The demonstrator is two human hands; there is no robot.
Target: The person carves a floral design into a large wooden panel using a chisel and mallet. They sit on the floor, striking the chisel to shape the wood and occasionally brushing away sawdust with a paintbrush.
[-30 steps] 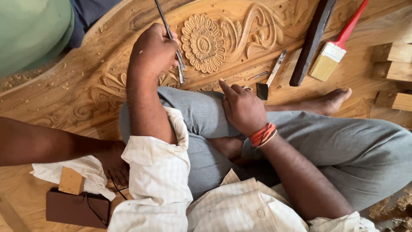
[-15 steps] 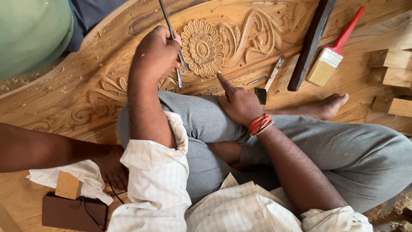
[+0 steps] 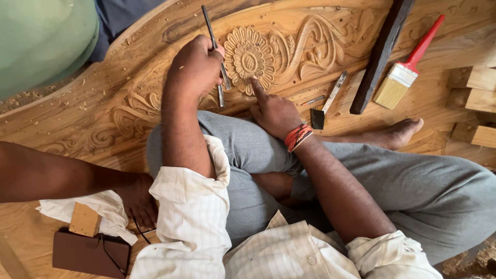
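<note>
Sits cross-legged on a carved panel laid flat, with a flower cut in relief at its far middle. Holds a chisel in the left hand: grip shut tight round the thin steel shaft, blade end sloping down to the wood just left of the flower, butt end rising past the knuckles.

Has lifted the right hand off the knee, where it lay a second ago, and moved it farther out. Now presses the index tip against the near rim of the flower, other fingers curled, grip holding nothing. Has kept the left hand and chisel almost where they were. Looks like a halt in the cutting to feel or mark a spot on the petal edge, not a stroke under way.

Wears red bands on the right wrist. Leaves a flat chisel lying just right of that hand, then a dark bar, a red-handled brush and wood blocks farther right.

Shares the near left with another person's hand, resting on a white cloth beside a small block and a brown pouch.
</note>
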